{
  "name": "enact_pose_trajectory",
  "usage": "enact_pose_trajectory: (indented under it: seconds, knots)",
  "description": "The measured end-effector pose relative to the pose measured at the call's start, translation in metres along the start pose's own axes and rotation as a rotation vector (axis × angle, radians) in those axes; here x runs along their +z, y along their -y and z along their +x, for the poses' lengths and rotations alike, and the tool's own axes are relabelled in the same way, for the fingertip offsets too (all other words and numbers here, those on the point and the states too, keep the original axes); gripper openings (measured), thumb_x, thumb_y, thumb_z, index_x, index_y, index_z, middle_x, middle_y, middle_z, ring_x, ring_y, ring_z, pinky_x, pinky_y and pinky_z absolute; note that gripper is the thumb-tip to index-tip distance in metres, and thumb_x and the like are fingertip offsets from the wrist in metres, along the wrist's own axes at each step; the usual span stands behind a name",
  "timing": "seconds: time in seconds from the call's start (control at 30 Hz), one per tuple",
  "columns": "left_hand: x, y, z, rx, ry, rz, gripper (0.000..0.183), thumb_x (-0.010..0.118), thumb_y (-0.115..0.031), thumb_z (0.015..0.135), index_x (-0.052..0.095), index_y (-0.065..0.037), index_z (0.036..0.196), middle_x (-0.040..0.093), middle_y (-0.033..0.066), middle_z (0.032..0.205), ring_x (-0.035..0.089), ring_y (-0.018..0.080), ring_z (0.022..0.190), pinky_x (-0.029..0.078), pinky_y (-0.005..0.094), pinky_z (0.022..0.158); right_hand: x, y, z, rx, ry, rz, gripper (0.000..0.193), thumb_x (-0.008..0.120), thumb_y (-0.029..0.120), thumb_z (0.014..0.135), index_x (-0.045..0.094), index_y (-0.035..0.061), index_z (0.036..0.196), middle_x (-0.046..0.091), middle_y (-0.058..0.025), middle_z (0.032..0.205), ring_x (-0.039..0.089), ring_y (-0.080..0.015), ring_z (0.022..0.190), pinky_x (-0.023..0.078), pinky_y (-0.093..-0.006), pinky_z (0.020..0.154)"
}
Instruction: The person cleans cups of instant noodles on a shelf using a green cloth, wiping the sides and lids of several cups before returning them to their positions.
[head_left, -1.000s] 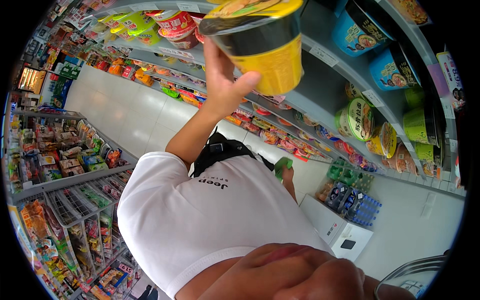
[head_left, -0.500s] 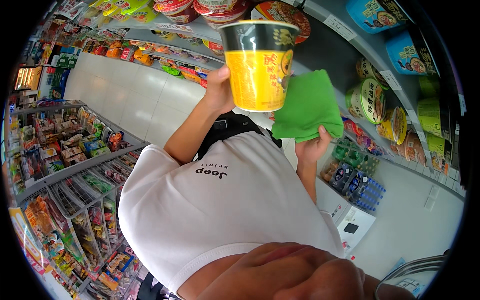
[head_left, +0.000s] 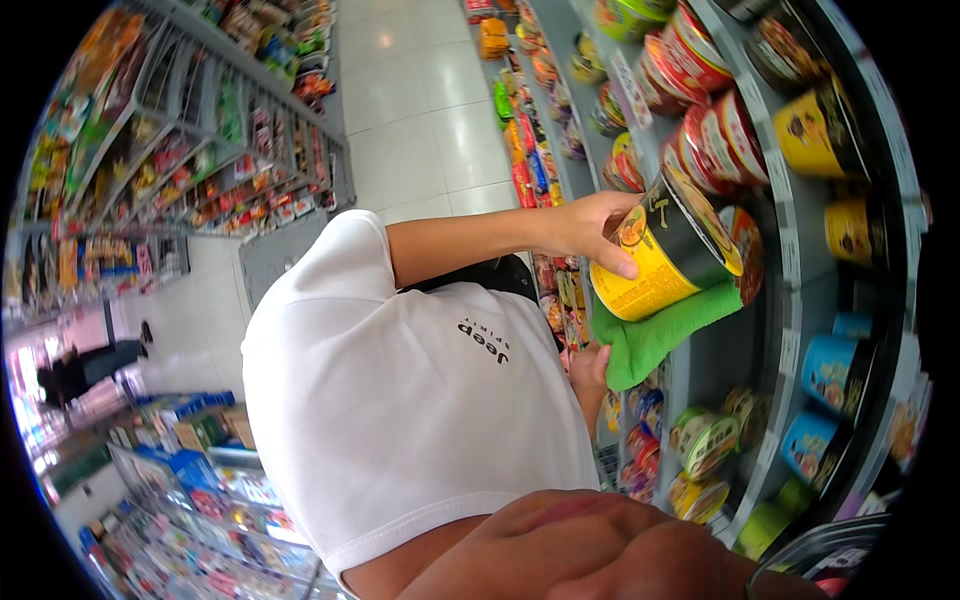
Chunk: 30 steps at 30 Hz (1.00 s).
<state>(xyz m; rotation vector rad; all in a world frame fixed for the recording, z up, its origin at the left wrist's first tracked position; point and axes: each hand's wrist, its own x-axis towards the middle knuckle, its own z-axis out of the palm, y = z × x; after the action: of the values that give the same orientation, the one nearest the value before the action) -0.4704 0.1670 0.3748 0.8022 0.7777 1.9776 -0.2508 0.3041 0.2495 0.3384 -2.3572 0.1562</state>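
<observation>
A large instant noodle cup (head_left: 645,272), yellow with a black upper band, lies tilted in front of the shelves. My left hand (head_left: 598,228) grips it, with the thumb across the yellow side. Against the cup's right side and underside rests a folded green cloth (head_left: 665,338). My right hand (head_left: 590,370) holds that cloth at its near end; part of its fingers is hidden behind the cloth.
Shelves (head_left: 790,265) with noodle cups and bowls run along the right. Red noodle bowls (head_left: 700,145) stand just beyond the cup, green bowls (head_left: 704,440) nearer. Snack racks (head_left: 215,110) line the left of the tiled aisle (head_left: 425,95). A person (head_left: 90,370) is at far left.
My view has turned toward the shelves. The cup has gone from upright to tilted, its rim now toward the shelves, and the cloth has come against its side.
</observation>
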Motion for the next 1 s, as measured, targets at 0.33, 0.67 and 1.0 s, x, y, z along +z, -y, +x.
enact_pose_trajectory:
  seconds: [0.33, 0.67, 1.0]
  knots:
    - [0.006, -0.041, -0.051, 0.296, -0.277, 0.283, 0.103, 0.090, -0.024, 0.063, 0.028, -0.003, 0.142, 0.045, 0.0092, 0.137, 0.043, 0.0171, 0.126, 0.035, 0.0348, 0.108, 0.040, -0.047, 0.044, 0.188, 0.004, 0.508, 0.027, 0.052, 0.005, 0.088, 0.054, -0.0061, 0.113, 0.059, -0.0227, 0.117, 0.058, -0.0370, 0.100, 0.045, -0.0474, 0.092]
    - [0.020, -0.014, -0.068, 0.440, -0.395, 0.413, 0.117, 0.093, -0.028, 0.059, 0.017, -0.002, 0.144, 0.045, 0.0104, 0.137, 0.043, 0.0172, 0.126, 0.036, 0.0354, 0.108, 0.037, -0.061, 0.026, 0.130, 0.063, 0.574, 0.034, 0.057, 0.002, 0.086, 0.051, -0.0042, 0.119, 0.058, -0.0231, 0.119, 0.058, -0.0374, 0.103, 0.044, -0.0481, 0.094]
    - [0.033, -0.012, -0.074, 0.482, -0.494, 0.314, 0.103, 0.092, -0.028, 0.060, 0.029, -0.001, 0.137, 0.047, 0.0080, 0.128, 0.045, 0.0163, 0.120, 0.037, 0.0309, 0.104, 0.035, -0.048, 0.025, 0.143, 0.063, 0.588, 0.042, 0.061, 0.000, 0.085, 0.048, -0.0023, 0.125, 0.058, -0.0235, 0.122, 0.058, -0.0377, 0.107, 0.044, -0.0488, 0.095]
